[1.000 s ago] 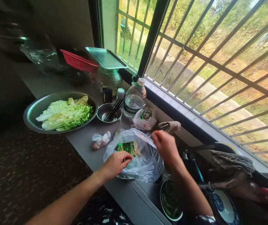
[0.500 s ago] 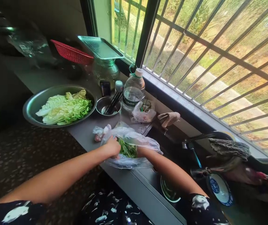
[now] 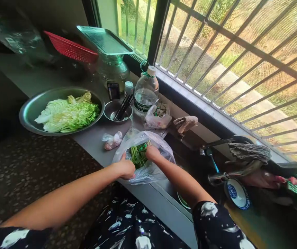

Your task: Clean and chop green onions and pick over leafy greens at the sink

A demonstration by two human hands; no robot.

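Note:
A clear plastic bag [image 3: 148, 175] lies on the counter in front of me with its mouth spread wide. Leafy greens with long stems [image 3: 138, 156] show inside it. My left hand [image 3: 126, 167] is closed on the near left edge of the bag, thumb up. Inside the opening, my right hand [image 3: 152, 152] is closed around the stem end of the greens; its fingertips are partly hidden. Just left of the bag sits a small knotted plastic bag [image 3: 113, 140] with something pinkish in it.
At left stands a steel basin [image 3: 24, 119] with cabbage leaves [image 3: 68, 114]. Behind are a small metal bowl [image 3: 109, 112] with black chopsticks, a big water bottle [image 3: 145, 91] and another plastic bag [image 3: 159, 121]. The sink with a faucet [image 3: 217, 141] and blue-patterned bowl [image 3: 245, 199] lies right.
The bag's mouth has opened wider. My right hand has come up from under the plastic onto the greens, and my left hand has moved from the greens to the bag's edge.

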